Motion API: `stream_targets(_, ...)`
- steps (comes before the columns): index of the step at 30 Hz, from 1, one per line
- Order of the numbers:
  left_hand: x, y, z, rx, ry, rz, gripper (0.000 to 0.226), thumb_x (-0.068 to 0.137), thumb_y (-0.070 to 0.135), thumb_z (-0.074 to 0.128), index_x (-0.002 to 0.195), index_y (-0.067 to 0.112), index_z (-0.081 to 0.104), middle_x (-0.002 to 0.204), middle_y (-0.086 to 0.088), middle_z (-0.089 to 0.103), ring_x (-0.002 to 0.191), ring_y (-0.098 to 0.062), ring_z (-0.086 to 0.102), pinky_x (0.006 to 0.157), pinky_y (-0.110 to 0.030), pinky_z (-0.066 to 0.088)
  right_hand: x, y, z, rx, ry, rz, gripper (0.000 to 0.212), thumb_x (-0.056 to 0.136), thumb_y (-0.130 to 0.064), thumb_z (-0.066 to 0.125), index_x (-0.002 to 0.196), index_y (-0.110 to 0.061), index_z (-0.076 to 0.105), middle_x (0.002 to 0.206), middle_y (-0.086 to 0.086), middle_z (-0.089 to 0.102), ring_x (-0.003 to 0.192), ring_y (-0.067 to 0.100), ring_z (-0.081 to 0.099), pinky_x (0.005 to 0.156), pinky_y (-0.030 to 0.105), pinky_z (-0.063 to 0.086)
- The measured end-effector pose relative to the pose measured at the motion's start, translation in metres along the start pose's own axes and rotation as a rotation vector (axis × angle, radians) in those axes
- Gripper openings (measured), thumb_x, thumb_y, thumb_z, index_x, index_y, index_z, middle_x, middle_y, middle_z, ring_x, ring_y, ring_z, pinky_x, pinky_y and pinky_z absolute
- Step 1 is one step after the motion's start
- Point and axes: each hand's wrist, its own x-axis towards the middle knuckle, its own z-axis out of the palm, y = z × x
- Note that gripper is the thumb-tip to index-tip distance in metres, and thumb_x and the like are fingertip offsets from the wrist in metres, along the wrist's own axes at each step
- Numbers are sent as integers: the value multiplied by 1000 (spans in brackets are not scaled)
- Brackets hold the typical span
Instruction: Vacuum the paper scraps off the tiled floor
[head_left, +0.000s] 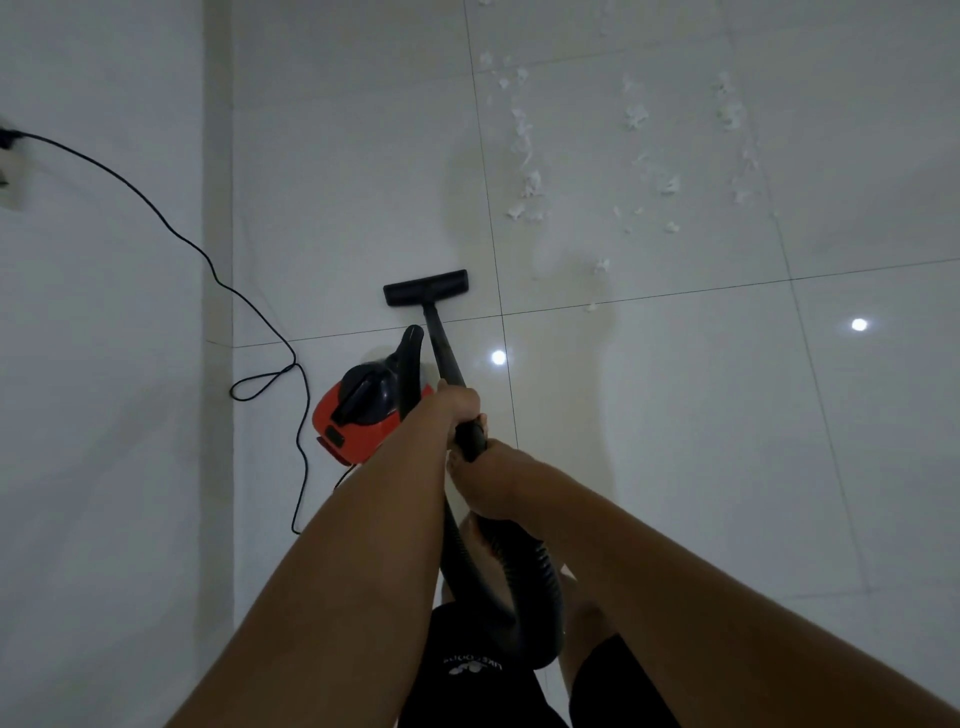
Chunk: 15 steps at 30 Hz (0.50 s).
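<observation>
At far left we note a wall socket (6, 156) with a black power cord (171, 228) running down the wall (104, 364), looping on the tiled floor (363, 182) beside the red vacuum canister (363, 415). Just right of it, our left hand (457, 402) and right hand (493, 483) each have their grip closed around the black wand (444, 348), the ribbed hose (540, 566) curling below. The floor nozzle (427, 287) rests flat, short of the paper scraps (530, 182), which lie scattered further right and ahead, well apart from it.
</observation>
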Motion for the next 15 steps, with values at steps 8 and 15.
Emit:
stream_targets(8,-34,8,16,9,3,41,63,95,19,51,154,19,29,90,-16,62,70,-22,60,72,-35,57,-1,21,-13,65,-19,-4,39,104,-32,50,124,0,60,65,8,65,34,13,57,44,21,48)
stream_targets(15,-64,38,12,-87,-83,19,53,102,10,46,151,22,30,83,-14,55,58,-17,53,52,-28,49,18,14,-27,112,13,-4,29,98,-19,49,126,-10,49,77,11,71,76,30,77,96,41,56)
